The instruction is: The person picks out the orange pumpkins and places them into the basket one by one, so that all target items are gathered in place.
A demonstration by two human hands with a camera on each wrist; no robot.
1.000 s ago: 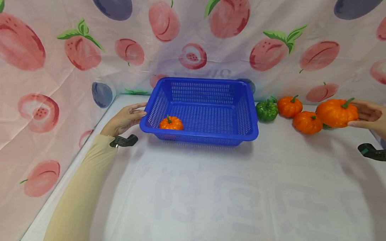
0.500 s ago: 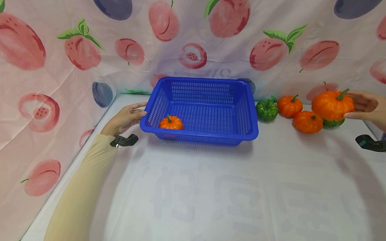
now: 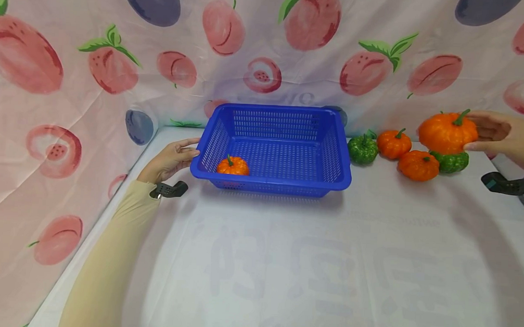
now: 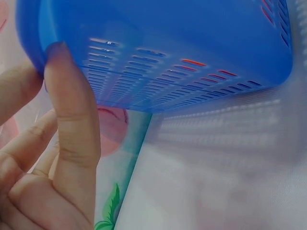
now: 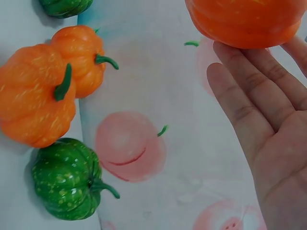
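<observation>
At the left end of a blue plastic basket (image 3: 270,181), my left hand (image 3: 168,161) pinches the rim between thumb and fingers; the left wrist view shows the thumb (image 4: 72,115) against the rim's underside. A small orange pumpkin (image 3: 233,166) sits in the basket's near left corner. On the right, my right hand (image 3: 507,137) holds a larger orange pumpkin (image 3: 447,135) by its side, raised above the table. Below it lies a green pumpkin (image 3: 453,162), partly hidden in the head view. The right wrist view cuts off the held pumpkin's top.
Between the basket and my right hand, two orange pumpkins (image 3: 393,144) and another green pumpkin (image 3: 363,150) rest on the white tabletop (image 3: 284,260). A fruit-printed cloth (image 3: 308,78) rises behind the table and along its left side.
My right hand has lifted the larger orange pumpkin and shifted it slightly left, uncovering more of the green one beneath. The left hand and basket stay put.
</observation>
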